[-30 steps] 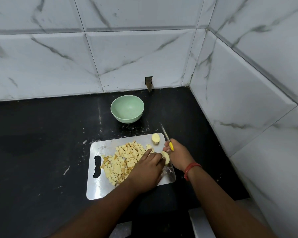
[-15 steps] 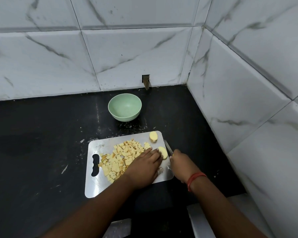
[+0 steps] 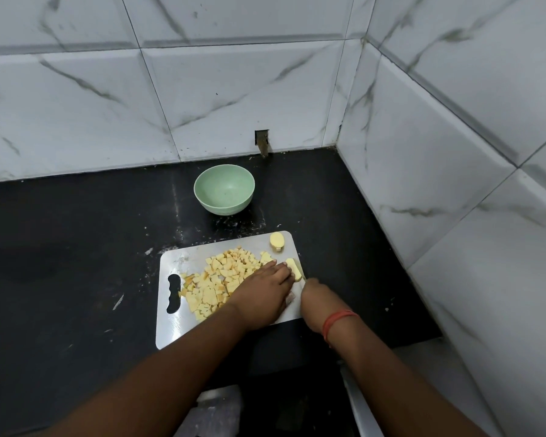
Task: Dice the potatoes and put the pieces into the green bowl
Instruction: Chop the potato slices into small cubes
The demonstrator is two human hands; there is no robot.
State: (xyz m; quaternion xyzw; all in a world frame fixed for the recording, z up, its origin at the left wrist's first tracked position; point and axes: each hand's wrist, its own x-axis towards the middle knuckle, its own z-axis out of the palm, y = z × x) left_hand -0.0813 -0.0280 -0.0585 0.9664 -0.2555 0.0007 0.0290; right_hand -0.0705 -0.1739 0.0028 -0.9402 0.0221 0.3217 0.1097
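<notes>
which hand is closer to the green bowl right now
Left. The left hand lies on the cutting board, fingertips reaching toward the far side, nearer the green bowl. The right hand sits farther right and closer to the person, off the board's right edge.

Green bowl (image 3: pixel 224 190): pale green, round, upright, nothing visible inside; stands on the bench near the back edge, apart from the cutting board (image 3: pixel 171 260). Diced potato pieces (image 3: pixel 216 283): pale yellow, irregular small cubes, heaped loosely across the board's middle, from near the handle slot toward the right side. Potato chunk (image 3: pixel 277 240): uncut, rounded, cut face up, at the board's far right corner. Potato piece (image 3: pixel 294 269): pale slab at the board's right edge.
</notes>
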